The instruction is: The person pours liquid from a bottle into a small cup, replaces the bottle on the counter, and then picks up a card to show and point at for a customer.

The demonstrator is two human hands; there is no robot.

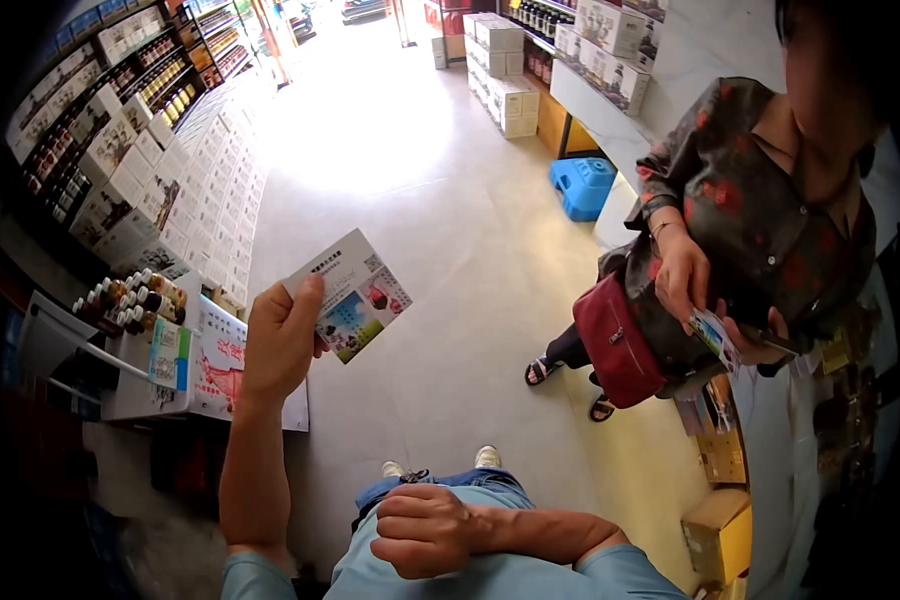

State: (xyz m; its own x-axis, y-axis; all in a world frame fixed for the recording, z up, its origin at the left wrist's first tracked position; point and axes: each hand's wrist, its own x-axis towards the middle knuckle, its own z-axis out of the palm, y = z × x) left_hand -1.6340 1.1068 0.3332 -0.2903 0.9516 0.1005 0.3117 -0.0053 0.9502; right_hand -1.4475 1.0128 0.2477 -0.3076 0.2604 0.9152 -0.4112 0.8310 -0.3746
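Observation:
My left hand [285,335] is raised at the left of centre and pinches the edge of a printed card [358,296] between thumb and fingers. The card shows a blue and green picture, some text and a small square code. My right hand [423,530] rests against the front of my light blue shirt [370,575], its fingers curled into a closed fist; whether anything is inside is hidden. To the right, another person in a dark floral shirt [740,190] holds a colourful card [715,340] and a phone [770,343] in their own hands.
Stacked white boxes [210,190] and bottle shelves line the left. A display table [205,330] with small bottles [155,300] stands beside my left arm. More boxes [505,85], a blue container [583,187] and a counter are at the right. A cardboard box [715,535] lies lower right.

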